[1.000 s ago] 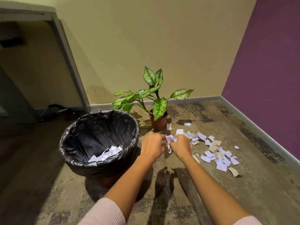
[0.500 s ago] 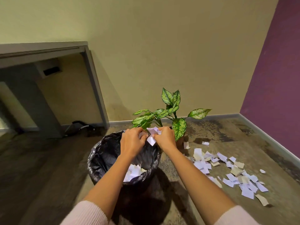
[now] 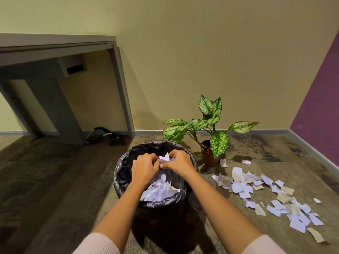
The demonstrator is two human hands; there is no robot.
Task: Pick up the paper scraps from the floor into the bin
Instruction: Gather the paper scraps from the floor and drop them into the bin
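- Now my left hand (image 3: 145, 168) and right hand (image 3: 178, 163) pinch one bundle of paper scraps (image 3: 164, 158) together over the bin (image 3: 156, 204).
- Featherlight, limp stuff (likely to flutter), so I cup it from the sides.
- More scraps on the floor (image 3: 266, 197) lie right of the bin.

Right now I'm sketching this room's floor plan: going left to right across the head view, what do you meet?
Grey desk → black cable → bin → potted plant → scattered paper scraps → purple wall.
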